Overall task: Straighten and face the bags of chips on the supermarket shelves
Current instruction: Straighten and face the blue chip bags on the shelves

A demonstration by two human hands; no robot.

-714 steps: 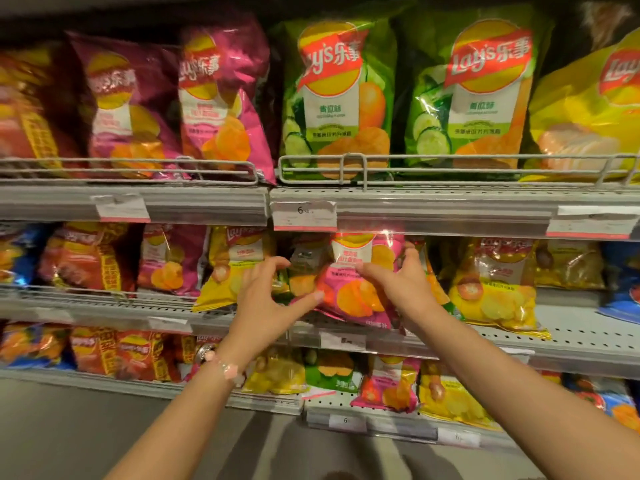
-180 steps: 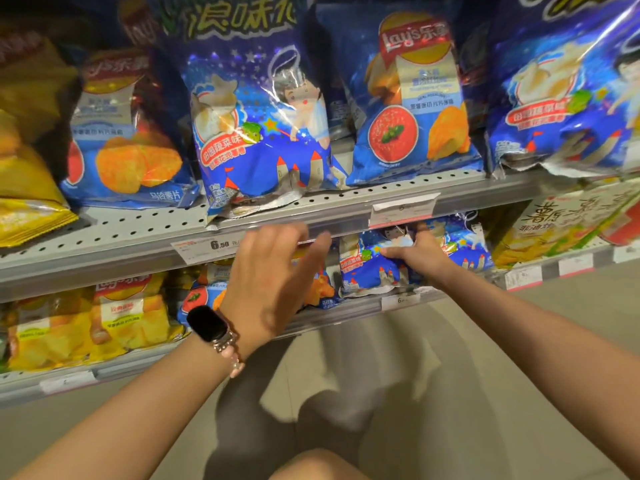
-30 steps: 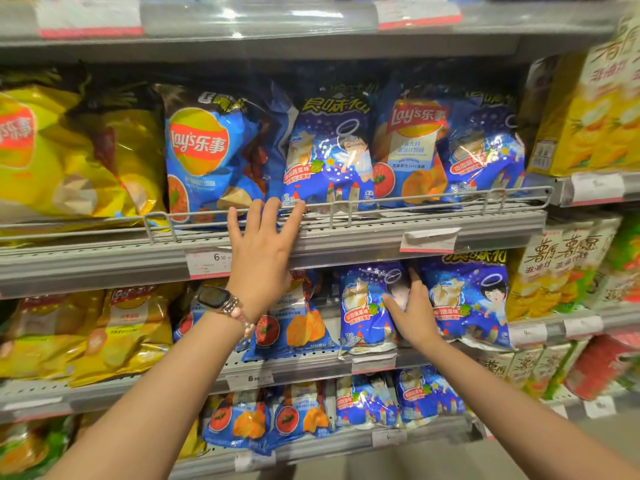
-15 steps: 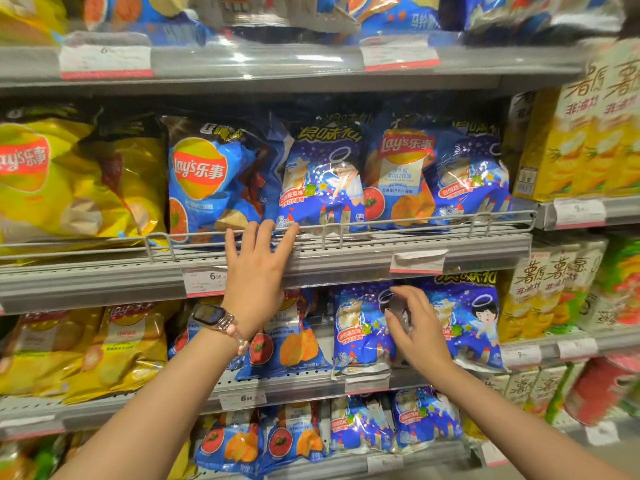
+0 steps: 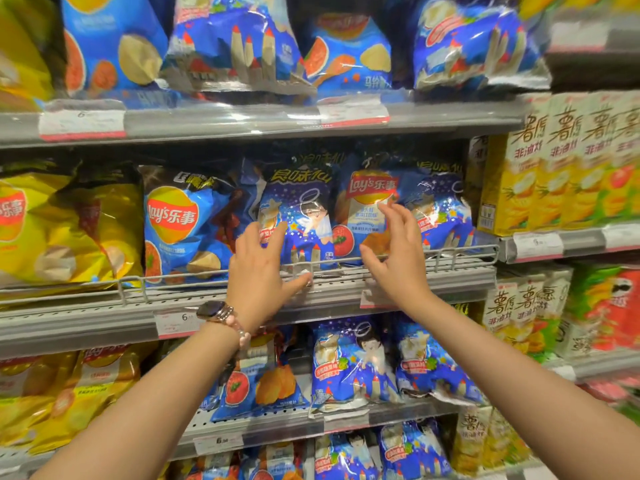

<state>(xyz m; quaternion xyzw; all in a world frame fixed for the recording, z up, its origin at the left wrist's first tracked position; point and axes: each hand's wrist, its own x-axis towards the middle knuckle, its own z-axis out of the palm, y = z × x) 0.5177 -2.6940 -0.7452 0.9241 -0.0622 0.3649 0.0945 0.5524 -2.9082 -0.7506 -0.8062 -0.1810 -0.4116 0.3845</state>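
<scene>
Both hands have been raised from the lower tiers to the middle grey wire-fronted metal shelf [image 5: 457, 271]. Two hands are seen: the left hand [image 5: 258, 271], fingers spread and holding nothing, is laid against the dark blue cartoon-printed crisp bag [image 5: 301, 220]; the right hand [image 5: 398, 251], loosely open, is touching the blue foil Lay's bag [image 5: 367, 206]. Four shelf tiers are visible.
</scene>
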